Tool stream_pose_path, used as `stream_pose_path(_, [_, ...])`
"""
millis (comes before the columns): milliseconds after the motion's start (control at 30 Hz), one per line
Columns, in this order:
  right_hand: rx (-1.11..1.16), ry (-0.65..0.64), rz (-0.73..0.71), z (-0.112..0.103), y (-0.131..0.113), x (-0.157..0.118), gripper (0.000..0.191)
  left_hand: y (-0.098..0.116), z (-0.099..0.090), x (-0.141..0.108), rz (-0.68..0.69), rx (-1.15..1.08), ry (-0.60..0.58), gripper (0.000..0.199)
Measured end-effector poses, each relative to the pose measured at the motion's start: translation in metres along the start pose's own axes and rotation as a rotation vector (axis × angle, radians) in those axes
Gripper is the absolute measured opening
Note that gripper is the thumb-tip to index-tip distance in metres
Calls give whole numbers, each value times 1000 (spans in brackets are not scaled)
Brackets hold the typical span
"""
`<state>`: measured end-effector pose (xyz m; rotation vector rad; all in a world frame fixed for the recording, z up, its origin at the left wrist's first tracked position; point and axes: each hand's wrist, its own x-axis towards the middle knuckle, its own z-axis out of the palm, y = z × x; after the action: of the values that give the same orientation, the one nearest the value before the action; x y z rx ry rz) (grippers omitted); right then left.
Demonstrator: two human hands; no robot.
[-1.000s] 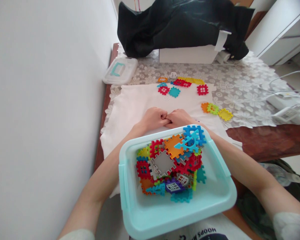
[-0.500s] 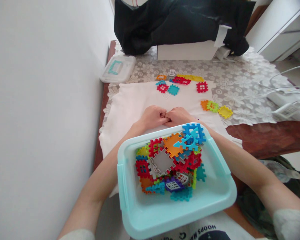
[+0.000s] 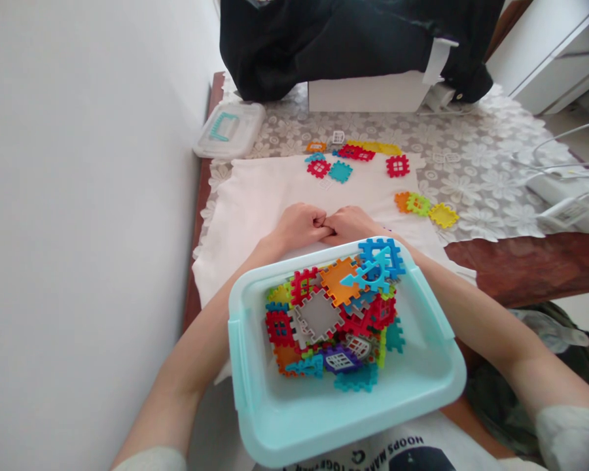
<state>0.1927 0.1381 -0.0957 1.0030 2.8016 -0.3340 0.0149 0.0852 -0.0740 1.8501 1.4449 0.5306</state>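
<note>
My left hand [image 3: 300, 224] and my right hand [image 3: 349, 224] rest together over a white cloth, fingers curled and touching at the fingertips. Whether anything sits between them is hidden by the fingers. Close in front of me, between my forearms, is a light-blue plastic box [image 3: 417, 415]. It holds a heap of colourful toothed interlocking tiles, among them a grey tile [image 3: 319, 315], an orange tile [image 3: 340, 280] and a purple window tile [image 3: 341, 358]. Beyond my hands lie a red window tile [image 3: 319, 168] and a teal tile [image 3: 341, 172].
The white cloth [image 3: 265, 190] covers part of a lace tablecloth [image 3: 476, 190]. Yellow, green and orange tiles [image 3: 419, 205] lie at right, a red one [image 3: 397, 165] behind. A clear lid [image 3: 238, 134] is at back left, a black cover [image 3: 353, 46] behind, white cables [image 3: 569, 170] far right.
The view has shifted slightly, so the table's contents sit a little higher in it. My hands stay together in the same pose, and the box and tiles look unchanged.
</note>
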Motion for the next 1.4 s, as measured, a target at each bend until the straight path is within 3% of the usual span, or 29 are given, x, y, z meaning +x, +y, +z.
stream_pose_path(233, [-2, 12, -27, 2, 3, 1, 38, 3, 1, -4, 32, 43, 59, 23])
stream_pose_path(600, [14, 23, -25, -1, 1, -2, 35, -10, 4, 5, 28, 35, 23, 31])
stream_pose_path(1400, [7, -7, -4, -2, 1, -1, 40, -10, 4, 6, 79, 110, 45, 25])
